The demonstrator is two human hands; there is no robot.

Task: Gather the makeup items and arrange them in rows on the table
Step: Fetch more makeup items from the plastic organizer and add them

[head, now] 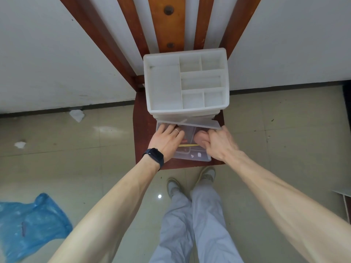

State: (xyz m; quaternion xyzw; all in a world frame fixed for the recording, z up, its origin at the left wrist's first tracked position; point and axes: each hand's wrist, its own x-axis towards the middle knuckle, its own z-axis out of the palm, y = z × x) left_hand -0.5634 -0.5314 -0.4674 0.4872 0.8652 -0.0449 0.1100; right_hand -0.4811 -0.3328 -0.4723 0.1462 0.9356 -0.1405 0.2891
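Resting flat left grip in drawer

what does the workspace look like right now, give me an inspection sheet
surface: wooden chair seat carries the organizer; no table in view
job's things: white organizer, nothing seen in its top compartments; clear drawer pulled out, yellow stick inside
clutter: blue plastic bag and paper scraps on the floor
grippers: left hand, fingers straight, reaches into the drawer; right hand curled at the drawer's right side, what it holds cannot be told
cables: nothing seen
surroundings: tiled floor, white wall
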